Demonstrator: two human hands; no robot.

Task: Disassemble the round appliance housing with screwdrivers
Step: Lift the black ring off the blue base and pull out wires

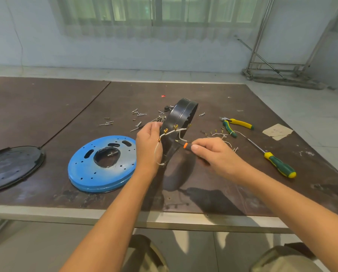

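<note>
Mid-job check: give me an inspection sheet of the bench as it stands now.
Surface: dark brown table, scuffed, seam at left.
Job's things: black housing ring held on edge; blue disc and black cover lying flat at left.
Clutter: loose screws, pliers, green-yellow screwdriver, paper scrap.
Hands: left hand grips the ring; right hand holds a small screwdriver at it.
Cables: white wires with brass terminals on the ring.
Surroundings: curtained window, metal frame on the floor at right.

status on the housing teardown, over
Left grip holds black housing ring on edge. Right grip pinches small orange-banded screwdriver, tip at the ring. White wires loop across the work spot.
</note>
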